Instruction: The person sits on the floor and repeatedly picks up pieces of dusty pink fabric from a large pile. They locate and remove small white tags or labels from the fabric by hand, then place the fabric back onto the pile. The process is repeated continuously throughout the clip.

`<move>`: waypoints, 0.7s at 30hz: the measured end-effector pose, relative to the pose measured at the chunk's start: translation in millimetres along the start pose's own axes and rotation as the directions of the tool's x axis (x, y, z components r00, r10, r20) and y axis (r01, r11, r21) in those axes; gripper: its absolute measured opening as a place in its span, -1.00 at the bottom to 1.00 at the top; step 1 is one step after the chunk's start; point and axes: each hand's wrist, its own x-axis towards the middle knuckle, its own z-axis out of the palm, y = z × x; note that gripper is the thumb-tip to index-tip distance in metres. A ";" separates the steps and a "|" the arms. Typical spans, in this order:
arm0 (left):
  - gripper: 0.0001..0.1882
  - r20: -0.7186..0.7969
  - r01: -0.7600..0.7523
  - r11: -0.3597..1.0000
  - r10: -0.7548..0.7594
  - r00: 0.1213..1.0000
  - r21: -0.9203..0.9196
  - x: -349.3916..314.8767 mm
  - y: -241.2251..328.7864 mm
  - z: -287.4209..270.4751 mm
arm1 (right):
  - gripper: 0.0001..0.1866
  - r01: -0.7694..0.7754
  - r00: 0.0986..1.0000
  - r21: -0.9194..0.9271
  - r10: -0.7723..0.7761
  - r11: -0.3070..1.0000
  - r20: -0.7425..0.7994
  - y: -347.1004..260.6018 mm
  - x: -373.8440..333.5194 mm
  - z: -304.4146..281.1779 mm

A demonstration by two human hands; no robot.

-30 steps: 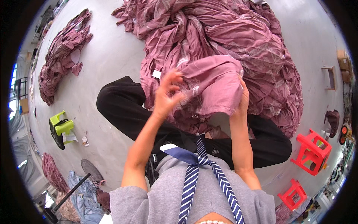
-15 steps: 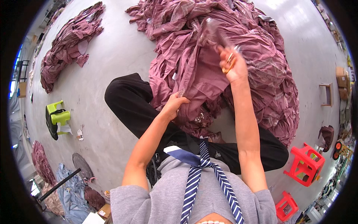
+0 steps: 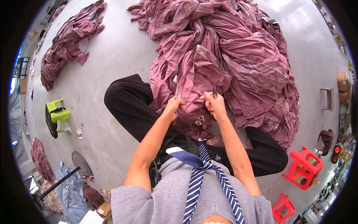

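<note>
A big heap of mauve fabric (image 3: 257, 63) with pale patterned bands spreads over the floor ahead of me, part of it drawn up between my legs. My left hand (image 3: 173, 106) is closed, pinching an edge of this fabric close to my lap. A short way to its right, my right hand (image 3: 215, 104) is curled by the fabric's edge. In its palm sits a pair of scissors, mostly hidden; only a bit of yellow-gold handle (image 3: 212, 112) shows under the fingers. Whether the right fingertips also grip the cloth I cannot tell.
A separate mauve cloth pile (image 3: 69, 43) lies at the far left. A green stool (image 3: 59, 115) stands at left, and red stools (image 3: 304, 168) stand at right. Blue cloth (image 3: 71, 190) and a black pole (image 3: 59, 183) are at lower left. Cartons (image 3: 343, 87) line the right side.
My right hand has come down and toward me from over the heap to beside my left hand. The fabric stretched between them has slackened and folded. My left hand has barely moved.
</note>
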 end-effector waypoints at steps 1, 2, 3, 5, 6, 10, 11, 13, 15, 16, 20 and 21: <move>-0.69 -0.003 -0.004 1.000 0.004 1.000 0.015 0.1 1.0 0.9 | -0.75 0.028 1.000 -0.029 -0.028 0.999 0.010 0.9 2.3 5.6; -0.67 -0.018 -0.028 0.996 0.029 0.999 0.080 0.0 2.0 1.6 | -0.81 0.025 1.000 -0.086 -0.024 0.996 0.014 -2.6 4.4 9.0; -0.66 -0.030 -0.051 0.988 0.056 0.998 0.146 -3.0 6.4 4.9 | -0.83 0.093 0.995 -0.120 -0.096 0.988 -0.021 -1.8 11.2 13.8; -0.60 -0.026 -0.171 0.962 0.180 0.983 0.213 -10.8 13.9 14.2 | -0.86 0.184 0.977 -0.192 -0.201 0.964 -0.070 -5.9 25.2 15.3; -0.60 -0.053 -0.230 0.940 0.251 0.967 0.250 -8.9 13.7 13.3 | -0.88 0.204 0.971 -0.230 -0.227 0.952 -0.078 -12.3 28.9 17.3; -0.69 -0.076 -0.288 0.907 0.325 0.943 0.307 -0.6 21.4 10.7 | -0.89 0.214 0.966 -0.215 -0.240 0.953 -0.100 -20.0 43.7 12.2; -0.71 -0.067 -0.299 0.915 0.328 0.942 0.269 4.1 21.8 10.6 | -0.88 0.223 0.965 -0.226 -0.248 0.948 -0.086 -18.2 49.7 7.1; -0.81 -0.074 -0.272 0.936 0.295 0.953 0.221 7.3 24.3 11.0 | -0.89 0.194 0.973 -0.219 -0.216 0.956 -0.081 -19.4 50.4 7.9; -0.84 -0.019 -0.230 0.973 0.231 0.973 0.036 18.7 25.5 5.6 | -0.77 0.137 0.987 -0.246 -0.153 0.959 -0.047 -14.0 55.0 5.2; -0.85 -0.008 -0.206 0.977 0.206 0.979 -0.050 25.8 26.0 1.8 | -0.69 0.102 0.993 -0.304 -0.117 0.947 -0.031 -11.1 50.6 10.7; -0.85 0.231 -0.333 0.929 0.293 0.928 0.160 24.6 55.6 27.3 | -0.34 0.277 0.960 -0.531 -0.255 0.801 0.117 21.5 58.9 15.1; -0.84 0.305 -0.311 0.927 0.240 0.922 0.211 16.3 65.5 30.4 | -0.44 0.285 0.958 -0.503 -0.251 0.816 0.136 19.3 56.1 22.5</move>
